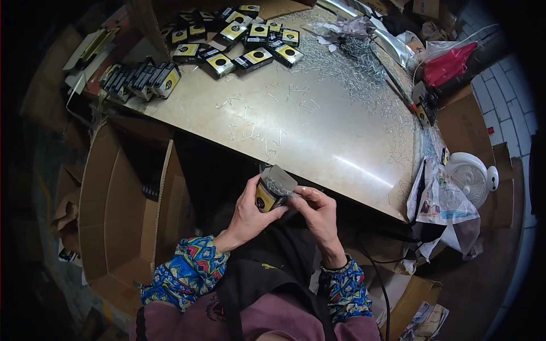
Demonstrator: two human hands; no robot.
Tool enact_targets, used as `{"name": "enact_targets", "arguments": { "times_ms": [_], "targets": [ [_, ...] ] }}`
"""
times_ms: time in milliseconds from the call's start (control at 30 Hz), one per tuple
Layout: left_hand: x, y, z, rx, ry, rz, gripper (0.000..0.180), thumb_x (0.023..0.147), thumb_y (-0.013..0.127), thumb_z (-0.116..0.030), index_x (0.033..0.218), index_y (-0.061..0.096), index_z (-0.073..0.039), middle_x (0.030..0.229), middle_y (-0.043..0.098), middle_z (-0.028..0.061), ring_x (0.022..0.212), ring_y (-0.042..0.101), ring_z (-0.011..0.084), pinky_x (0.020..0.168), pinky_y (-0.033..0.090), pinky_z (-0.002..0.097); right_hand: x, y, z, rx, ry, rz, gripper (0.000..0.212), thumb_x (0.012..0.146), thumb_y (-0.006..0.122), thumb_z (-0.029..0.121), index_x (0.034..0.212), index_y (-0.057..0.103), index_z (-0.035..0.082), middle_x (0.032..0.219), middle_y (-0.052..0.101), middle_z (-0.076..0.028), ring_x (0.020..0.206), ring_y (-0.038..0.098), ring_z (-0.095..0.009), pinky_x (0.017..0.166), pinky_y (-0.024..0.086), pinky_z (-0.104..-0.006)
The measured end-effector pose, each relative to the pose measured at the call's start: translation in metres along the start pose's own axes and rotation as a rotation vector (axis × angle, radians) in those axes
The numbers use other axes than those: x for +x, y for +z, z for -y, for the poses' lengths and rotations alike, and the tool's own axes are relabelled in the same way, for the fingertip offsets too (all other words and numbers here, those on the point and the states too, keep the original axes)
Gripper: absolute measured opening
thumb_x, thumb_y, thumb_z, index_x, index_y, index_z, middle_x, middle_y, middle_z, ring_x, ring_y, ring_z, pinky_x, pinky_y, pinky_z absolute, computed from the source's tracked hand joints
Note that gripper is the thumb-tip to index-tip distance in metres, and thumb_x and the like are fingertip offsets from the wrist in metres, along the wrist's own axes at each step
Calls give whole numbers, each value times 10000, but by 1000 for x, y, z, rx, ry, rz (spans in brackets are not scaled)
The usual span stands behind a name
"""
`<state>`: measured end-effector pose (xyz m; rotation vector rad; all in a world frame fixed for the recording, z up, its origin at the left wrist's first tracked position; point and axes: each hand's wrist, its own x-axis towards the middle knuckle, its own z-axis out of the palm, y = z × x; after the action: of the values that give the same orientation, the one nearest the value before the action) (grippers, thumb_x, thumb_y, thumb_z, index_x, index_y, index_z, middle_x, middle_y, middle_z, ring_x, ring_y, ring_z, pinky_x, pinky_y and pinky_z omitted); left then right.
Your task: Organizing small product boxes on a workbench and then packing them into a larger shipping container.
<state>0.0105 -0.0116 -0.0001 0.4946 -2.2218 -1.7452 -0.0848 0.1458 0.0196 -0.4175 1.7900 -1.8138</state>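
Note:
Just off the table's near edge, I hold up a small black and yellow carton point(273, 193) with its top flap raised. Shiny bent wire pieces fill its opening. My left hand point(248, 209) is wrapped round the carton's left side and bottom. On the other side, my right hand point(318, 213) is closed in a pinch at the opening, its fingertips against the wire pieces and the carton's edge. What exactly lies between those fingertips is too small to tell. Beyond the carton, several loose bent wires point(250, 133) lie scattered on the metal tabletop point(335, 165).
Several closed cartons point(253, 58) lie at the table's back, and a row of them point(142, 79) stands at the left. A heap of wire pieces point(364, 62) covers the far right. A large open cardboard box point(116, 216) sits left, a white fan point(469, 179) right.

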Motion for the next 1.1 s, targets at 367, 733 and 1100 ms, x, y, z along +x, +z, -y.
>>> {"name": "enact_targets", "arguments": {
  "times_ms": [367,733,1100],
  "targets": [
    [3,-4,-3,331,294,-48,727,654,782,-40,1305,461,7,1140,575,193,1017,590,372,876,502,416,9,2,37,-627,-409,-75,121,852,735,45,969,729,13,728,603,-44,711,606,-128,645,473,-246],
    [3,-4,-3,328,327,-1,884,682,787,-98,1441,340,-17,1119,513,184,1010,546,377,874,473,441,21,-5,61,-532,-161,74,216,896,709,76,1093,717,-12,796,675,-43,716,582,-79,627,472,-241],
    [16,4,-15,178,104,-7,800,743,813,-139,1393,371,10,1194,584,233,1089,609,387,921,506,405,33,-25,39,-153,52,65,341,866,745,125,1167,679,-21,986,731,-133,839,701,-173,746,558,-308]
  ]
}}
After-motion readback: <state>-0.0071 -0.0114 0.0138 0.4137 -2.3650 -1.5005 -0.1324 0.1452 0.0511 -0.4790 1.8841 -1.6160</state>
